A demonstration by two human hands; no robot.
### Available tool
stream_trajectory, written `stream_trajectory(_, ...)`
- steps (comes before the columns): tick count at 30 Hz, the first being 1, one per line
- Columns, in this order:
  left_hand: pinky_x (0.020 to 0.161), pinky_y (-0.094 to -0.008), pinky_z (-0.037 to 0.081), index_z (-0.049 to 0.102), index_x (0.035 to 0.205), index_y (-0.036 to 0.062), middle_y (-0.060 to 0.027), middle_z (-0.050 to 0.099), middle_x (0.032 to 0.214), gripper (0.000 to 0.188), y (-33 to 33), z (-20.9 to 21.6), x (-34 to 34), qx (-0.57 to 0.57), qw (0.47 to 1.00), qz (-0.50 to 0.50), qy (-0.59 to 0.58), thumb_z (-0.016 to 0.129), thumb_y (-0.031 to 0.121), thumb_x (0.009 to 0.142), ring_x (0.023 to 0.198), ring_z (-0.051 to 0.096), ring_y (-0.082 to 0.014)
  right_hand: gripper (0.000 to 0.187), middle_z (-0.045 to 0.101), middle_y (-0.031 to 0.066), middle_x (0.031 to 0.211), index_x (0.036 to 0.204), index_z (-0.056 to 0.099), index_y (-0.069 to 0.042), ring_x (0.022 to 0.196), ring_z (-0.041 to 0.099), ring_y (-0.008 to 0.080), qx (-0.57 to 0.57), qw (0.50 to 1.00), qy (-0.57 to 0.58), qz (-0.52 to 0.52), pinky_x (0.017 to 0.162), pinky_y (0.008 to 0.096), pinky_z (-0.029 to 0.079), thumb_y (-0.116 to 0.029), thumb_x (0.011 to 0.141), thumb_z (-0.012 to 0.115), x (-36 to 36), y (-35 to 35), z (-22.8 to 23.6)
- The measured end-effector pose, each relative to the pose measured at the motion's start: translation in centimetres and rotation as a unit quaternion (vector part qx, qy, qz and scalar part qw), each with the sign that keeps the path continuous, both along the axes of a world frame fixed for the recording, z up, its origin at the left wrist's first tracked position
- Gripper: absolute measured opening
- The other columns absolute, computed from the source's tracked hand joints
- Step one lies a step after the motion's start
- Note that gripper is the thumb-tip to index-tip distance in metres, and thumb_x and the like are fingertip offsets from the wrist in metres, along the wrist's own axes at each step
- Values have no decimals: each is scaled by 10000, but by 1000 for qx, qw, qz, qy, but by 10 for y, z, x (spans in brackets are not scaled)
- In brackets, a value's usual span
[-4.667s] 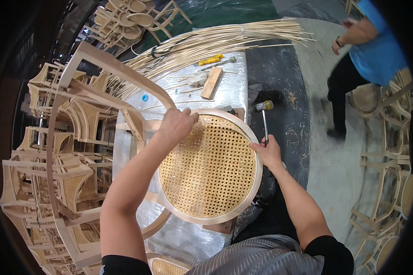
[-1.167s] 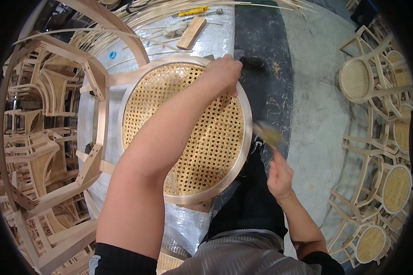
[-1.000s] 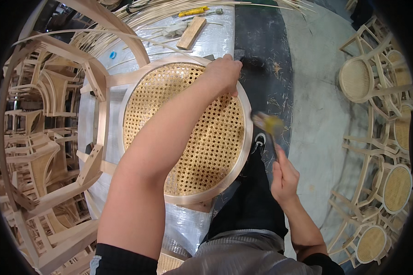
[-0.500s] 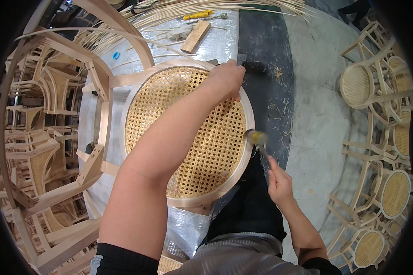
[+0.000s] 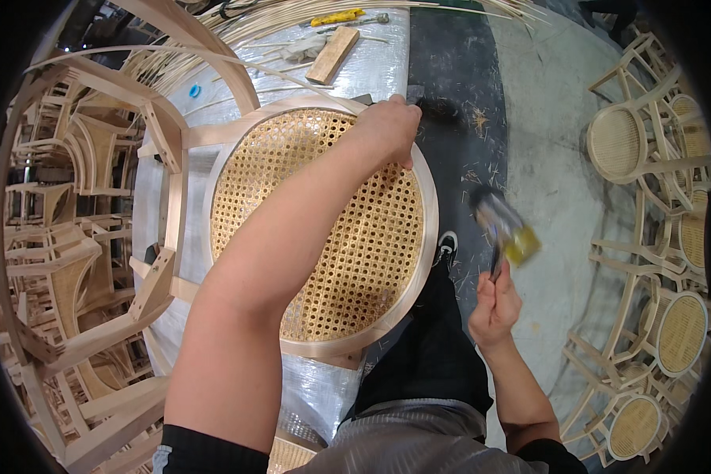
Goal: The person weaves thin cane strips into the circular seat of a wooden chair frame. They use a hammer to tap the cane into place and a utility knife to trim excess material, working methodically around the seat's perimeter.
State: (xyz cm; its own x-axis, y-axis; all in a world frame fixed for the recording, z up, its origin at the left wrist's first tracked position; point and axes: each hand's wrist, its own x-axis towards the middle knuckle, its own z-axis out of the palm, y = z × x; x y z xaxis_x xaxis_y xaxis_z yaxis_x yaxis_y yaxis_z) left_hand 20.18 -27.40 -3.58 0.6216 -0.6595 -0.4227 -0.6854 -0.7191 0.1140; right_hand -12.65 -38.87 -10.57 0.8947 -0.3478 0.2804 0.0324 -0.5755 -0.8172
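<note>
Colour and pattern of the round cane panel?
Round cane panel: golden tan, open weave with rows of holes; best in head view.

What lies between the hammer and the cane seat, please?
In the head view, the hammer and the cane seat stand apart; between them, farther below, show the dark mat and a shoe.

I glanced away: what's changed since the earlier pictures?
The left hand has shifted right along the far edge of the round caned seat. The right hand, still gripping the hammer, has just swung it right, away from the seat. The wood block stayed put.
</note>
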Motion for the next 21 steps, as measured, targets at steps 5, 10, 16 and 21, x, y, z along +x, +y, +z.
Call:
stream_trajectory(5, 1065, -459, 558, 643, 1340, 43, -202, 629, 1360, 743, -2, 1, -7, 8, 1000, 11, 7, 990, 260, 720, 1278, 656, -381, 528, 674, 179, 920, 1541, 574, -151, 812, 683, 395, -38, 984, 168, 36, 752, 468, 551, -52, 1026, 631, 7, -5, -27)
stream_trajectory(10, 986, -467, 559, 678, 1216, 102, -166, 645, 1222, 549, 16, 11, 11, -47, 998, -29, -27, 938, 304, 776, 1163, 680, -379, 514, 718, 204, 1038, 1553, 551, -134, 930, 716, 411, 3, 980, 193, 44, 820, 474, 569, -69, 1046, 609, 11, -3, -31)
stream_trajectory(16, 887, -460, 564, 690, 1108, 155, -107, 660, 1147, 448, 33, 12, 17, -61, 997, -13, -53, 926, 351, 782, 1058, 713, -340, 484, 737, 236, 1244, 1547, 554, -96, 1096, 739, 400, 65, 978, 193, 40, 925, 438, 584, -70, 1065, 590, 12, 2, -28)
stream_trajectory(21, 941, -454, 575, 733, 1167, 134, -125, 648, 1223, 485, 15, 15, 21, 10, 999, 7, -48, 940, 325, 772, 1124, 709, -340, 476, 752, 207, 1208, 1538, 577, -97, 986, 762, 322, 117, 990, 76, -2, 880, 358, 589, -49, 1065, 599, 26, 7, -1)
